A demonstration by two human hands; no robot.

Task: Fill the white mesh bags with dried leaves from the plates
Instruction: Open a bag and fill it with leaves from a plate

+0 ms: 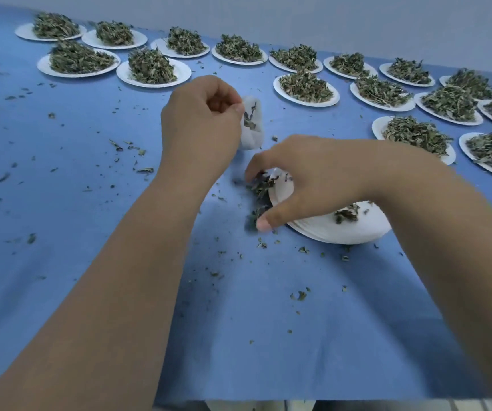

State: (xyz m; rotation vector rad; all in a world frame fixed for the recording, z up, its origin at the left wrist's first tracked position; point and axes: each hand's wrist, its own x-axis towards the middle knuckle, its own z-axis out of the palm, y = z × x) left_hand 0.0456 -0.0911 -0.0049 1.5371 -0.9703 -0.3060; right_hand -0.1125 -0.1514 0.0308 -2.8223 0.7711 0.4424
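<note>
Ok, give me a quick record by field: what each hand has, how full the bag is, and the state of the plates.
left hand: pinches the white mesh bag at its upper edge
white mesh bag: a few leaves inside, mostly unfilled
right hand: fingers and thumb curled round loose leaves at the near plates' left rim
near plates: white stack, almost bare, few leaves left
full plates: heaped, in rows along the far side
blue cloth: strewn with leaf scraps
</note>
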